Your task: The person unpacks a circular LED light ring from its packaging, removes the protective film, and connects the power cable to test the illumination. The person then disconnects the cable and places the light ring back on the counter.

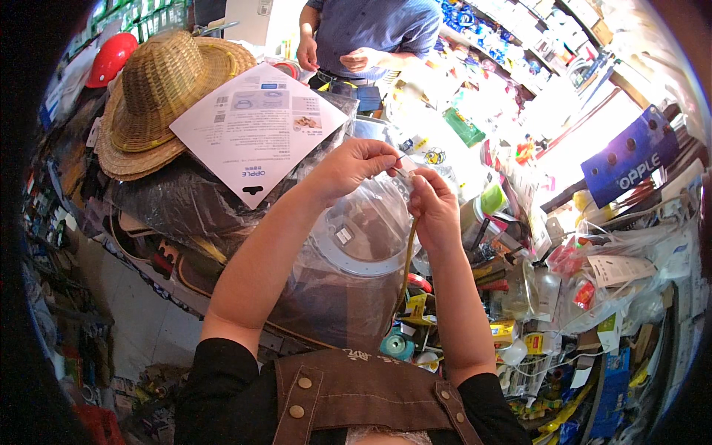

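Note:
My left hand is closed in a pinch in front of my chest, its fingertips on something small and dark that I cannot make out. Close beside it, my right hand is closed too, with a small pale piece at its fingertips. A yellow cord hangs down from the right hand. Below both hands lies a clear plastic-wrapped round item with a pale ring and a small white label. What joins the two pinches is too small to tell.
A square white package lies left of my hands, beside woven straw hats and a red helmet. Across from me stands a person in a blue shirt. Packaged goods crowd the right side, near a blue box.

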